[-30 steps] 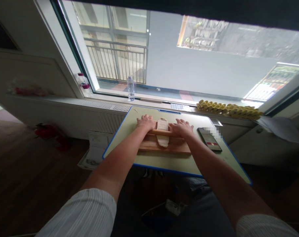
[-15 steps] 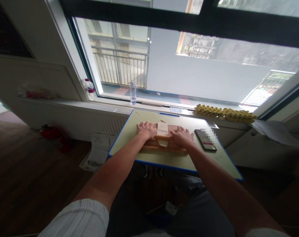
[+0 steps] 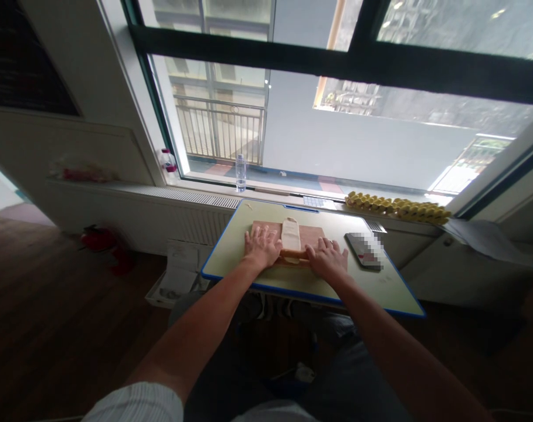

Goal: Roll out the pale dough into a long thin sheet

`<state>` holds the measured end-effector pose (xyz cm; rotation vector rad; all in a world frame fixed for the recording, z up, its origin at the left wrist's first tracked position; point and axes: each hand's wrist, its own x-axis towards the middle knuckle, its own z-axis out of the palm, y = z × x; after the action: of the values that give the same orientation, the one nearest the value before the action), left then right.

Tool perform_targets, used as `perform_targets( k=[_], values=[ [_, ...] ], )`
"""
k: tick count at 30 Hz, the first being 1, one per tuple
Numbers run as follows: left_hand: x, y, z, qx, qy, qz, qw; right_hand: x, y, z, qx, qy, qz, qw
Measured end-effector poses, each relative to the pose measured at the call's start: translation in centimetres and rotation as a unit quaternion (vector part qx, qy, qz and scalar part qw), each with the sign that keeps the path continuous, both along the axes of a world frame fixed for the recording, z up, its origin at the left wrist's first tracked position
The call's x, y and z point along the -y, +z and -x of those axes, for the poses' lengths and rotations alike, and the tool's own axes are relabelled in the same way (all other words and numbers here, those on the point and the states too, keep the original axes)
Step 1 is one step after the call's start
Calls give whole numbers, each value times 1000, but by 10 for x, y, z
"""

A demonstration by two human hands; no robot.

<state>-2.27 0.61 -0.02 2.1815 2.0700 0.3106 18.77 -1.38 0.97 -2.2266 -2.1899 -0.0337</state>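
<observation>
A long pale strip of dough (image 3: 291, 233) lies on a wooden board (image 3: 312, 235), pointing away from me. Across its near part runs a wooden rolling pin (image 3: 295, 254), with a bit of dough showing on the near side. My left hand (image 3: 263, 247) is over the pin's left end, fingers stretched forward and somewhat spread. On the right end rests my right hand (image 3: 329, 258), its fingers also extended, with a ring on one finger. Both palms cover the pin's ends, so the grip beneath them is hidden.
The board is on a small light-green table with a blue edge (image 3: 231, 246). A phone (image 3: 363, 252) lies right of my right hand. Along the windowsill stand a water bottle (image 3: 240, 173) and yellow egg cartons (image 3: 396, 208). A red fire extinguisher (image 3: 99, 240) is at left.
Both hands and the rolling pin have come nearer to me over the dough, uncovering more of the strip and the board's far part. The camera view has shifted slightly.
</observation>
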Motion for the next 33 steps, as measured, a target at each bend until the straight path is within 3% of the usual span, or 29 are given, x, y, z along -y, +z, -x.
perform_targets(
  k=[10,17,25,33],
  values=[
    [17,-8,0,2,-4,-51,999,13,-13,0,-16,-22,-62,998],
    [24,-12,0,5,0,-62,998,19,-16,0,-23,-25,-68,997],
    [5,-4,-1,-5,12,-18,1000,3,-8,1,-22,-26,-37,999],
    [-24,-2,-2,7,24,28,999,-16,4,-2,38,54,3,998]
  ],
)
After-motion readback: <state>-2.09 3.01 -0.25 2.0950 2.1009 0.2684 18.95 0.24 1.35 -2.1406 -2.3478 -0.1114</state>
